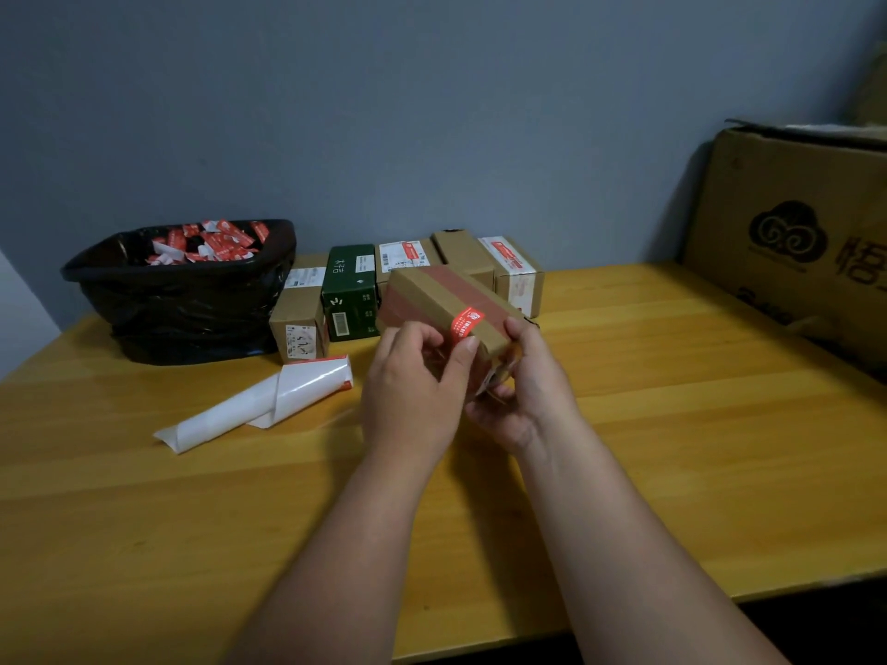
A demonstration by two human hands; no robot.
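A small brown cardboard box (432, 295) with reddish tape bands is held tilted above the wooden table (672, 400). A red sticker (464, 322) sits on its near top edge. My left hand (413, 391) grips the box's near left side, thumb tip pressed against the sticker. My right hand (523, 381) holds the box's near right end from below, fingers curled round its corner.
A black-lined bin (182, 290) full of red and white sticker scraps stands at the back left. Several small parcels, one of them green (349, 290), line the wall. A curled white backing strip (259, 405) lies left of my hands. A big carton (797, 232) stands right.
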